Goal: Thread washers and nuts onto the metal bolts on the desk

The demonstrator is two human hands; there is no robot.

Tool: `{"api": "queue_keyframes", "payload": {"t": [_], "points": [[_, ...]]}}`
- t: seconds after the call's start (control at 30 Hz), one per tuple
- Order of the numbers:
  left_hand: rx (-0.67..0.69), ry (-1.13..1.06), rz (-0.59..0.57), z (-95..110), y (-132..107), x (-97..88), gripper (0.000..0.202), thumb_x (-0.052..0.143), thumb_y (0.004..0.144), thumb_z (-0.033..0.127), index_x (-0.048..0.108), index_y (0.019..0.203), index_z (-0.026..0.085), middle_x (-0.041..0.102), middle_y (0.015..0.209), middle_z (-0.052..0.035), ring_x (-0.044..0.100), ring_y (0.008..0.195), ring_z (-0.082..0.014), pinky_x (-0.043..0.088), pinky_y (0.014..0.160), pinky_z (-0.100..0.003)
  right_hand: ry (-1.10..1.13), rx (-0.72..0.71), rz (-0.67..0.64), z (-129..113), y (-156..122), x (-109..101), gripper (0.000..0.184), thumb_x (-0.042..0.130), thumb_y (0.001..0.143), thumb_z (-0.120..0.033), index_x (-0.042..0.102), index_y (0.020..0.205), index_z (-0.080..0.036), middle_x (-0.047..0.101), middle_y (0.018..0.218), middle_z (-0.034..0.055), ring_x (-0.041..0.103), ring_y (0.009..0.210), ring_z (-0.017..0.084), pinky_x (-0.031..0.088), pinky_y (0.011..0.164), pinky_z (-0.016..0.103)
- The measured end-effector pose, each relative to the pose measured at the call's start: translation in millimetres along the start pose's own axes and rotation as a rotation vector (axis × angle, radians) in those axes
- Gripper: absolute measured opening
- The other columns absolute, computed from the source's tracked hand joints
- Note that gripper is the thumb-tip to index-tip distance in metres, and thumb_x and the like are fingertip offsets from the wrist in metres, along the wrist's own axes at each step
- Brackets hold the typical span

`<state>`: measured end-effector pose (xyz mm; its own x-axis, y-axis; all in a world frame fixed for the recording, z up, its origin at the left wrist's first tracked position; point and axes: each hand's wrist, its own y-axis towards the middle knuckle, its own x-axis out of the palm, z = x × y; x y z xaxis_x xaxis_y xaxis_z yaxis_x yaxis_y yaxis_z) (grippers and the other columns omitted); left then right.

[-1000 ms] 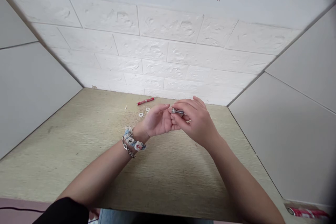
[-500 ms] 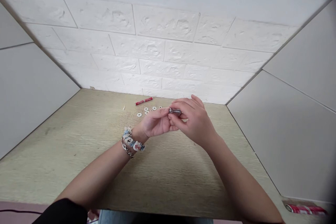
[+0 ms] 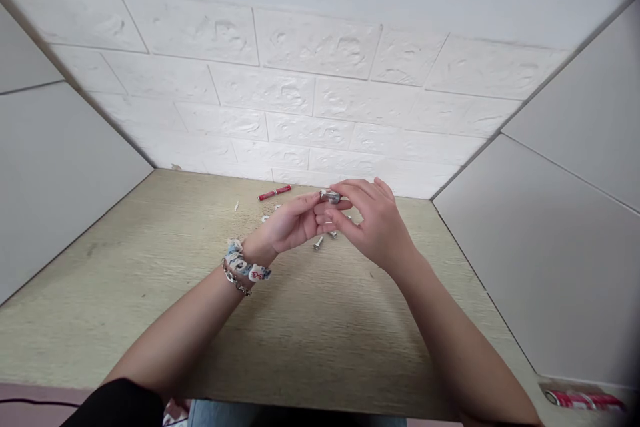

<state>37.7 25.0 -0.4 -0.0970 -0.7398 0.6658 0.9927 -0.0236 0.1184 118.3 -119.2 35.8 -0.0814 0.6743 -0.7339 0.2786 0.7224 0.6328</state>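
My left hand, palm turned up, pinches a short silver bolt between thumb and fingers above the table. A wider part shows near the bolt's right end, too blurred to identify. Around that end is my right hand, its thumb and fingers apart; the index fingertip is close to the top of the bolt, and contact is unclear. Below the hands, another bolt lies on the table, with a second loose bolt partly hidden beside it. Some washers are mostly covered by my left hand.
A red tube-shaped object lies near the back wall. Grey side panels bound the wooden table. Another red cylinder is at the lower right.
Both hands have risen slightly, with the bolt moving up in my left hand. My right thumb has come away from the bolt. Loose bolts now show beneath the hands.
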Motion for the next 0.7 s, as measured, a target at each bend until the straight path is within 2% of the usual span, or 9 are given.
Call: {"api": "queue_keyframes", "payload": {"t": [0.1,0.2,0.33,0.43,0.57,0.7], "points": [[0.089,0.107,0.09,4.3,1.4,5.5,0.023,0.052,0.084,0.03,0.065,0.092,0.013,0.066,0.091,-0.0087,0.06,0.083,-0.0134,0.046,0.079,-0.026,-0.035,-0.013,0.038,-0.4,-0.4,1.9,0.023,0.048,0.085,-0.029,0.057,0.106,-0.023,0.062,0.107,0.0041,0.057,0.097,0.02,0.026,0.1,0.046],[0.152,0.307,0.187,8.5,1.6,13.3,0.023,0.055,0.082,0.033,0.066,0.089,0.014,0.066,0.088,-0.0064,0.059,0.082,-0.0121,0.044,0.077,-0.024,-0.051,-0.045,0.09,-0.2,-0.6,4.2,0.022,0.05,0.085,-0.028,0.058,0.104,-0.022,0.063,0.104,0.0039,0.057,0.096,0.019,0.027,0.1,0.043],[0.099,0.594,0.313,14.3,0.2,22.1,0.028,0.06,0.077,0.035,0.065,0.097,0.016,0.065,0.087,-0.0045,0.057,0.076,-0.0107,0.042,0.073,-0.025,-0.057,-0.075,0.13,3.2,0.1,6.2,0.02,0.05,0.086,-0.03,0.061,0.099,-0.02,0.064,0.094,0.0043,0.058,0.086,0.017,0.036,0.089,0.037],[0.051,0.691,0.401,18.2,-1.1,25.3,0.033,0.064,0.072,0.036,0.064,0.098,0.015,0.065,0.085,-0.0049,0.058,0.075,-0.0119,0.041,0.071,-0.026,-0.066,-0.074,0.117,5.4,0.2,6.3,0.019,0.048,0.087,-0.027,0.062,0.096,-0.019,0.063,0.088,0.0039,0.057,0.081,0.016,0.038,0.08,0.034],[0.019,0.752,0.433,21.6,-3.0,26.1,0.041,0.066,0.07,0.038,0.062,0.104,0.015,0.066,0.09,-0.0071,0.059,0.077,-0.0147,0.042,0.07,-0.028,-0.097,-0.088,0.088,5.4,-0.6,6.2,0.019,0.048,0.087,-0.028,0.062,0.097,-0.019,0.064,0.089,0.0036,0.056,0.079,0.016,0.037,0.078,0.033],[0.006,0.786,0.389,21.7,-4.1,25.6,0.037,0.064,0.072,0.037,0.064,0.102,0.016,0.066,0.092,-0.0074,0.06,0.08,-0.0151,0.042,0.071,-0.028,-0.104,-0.119,0.047,5.2,-1.2,7.9,0.022,0.047,0.088,-0.027,0.061,0.101,-0.019,0.064,0.092,0.004,0.056,0.082,0.016,0.035,0.079,0.033]]}}
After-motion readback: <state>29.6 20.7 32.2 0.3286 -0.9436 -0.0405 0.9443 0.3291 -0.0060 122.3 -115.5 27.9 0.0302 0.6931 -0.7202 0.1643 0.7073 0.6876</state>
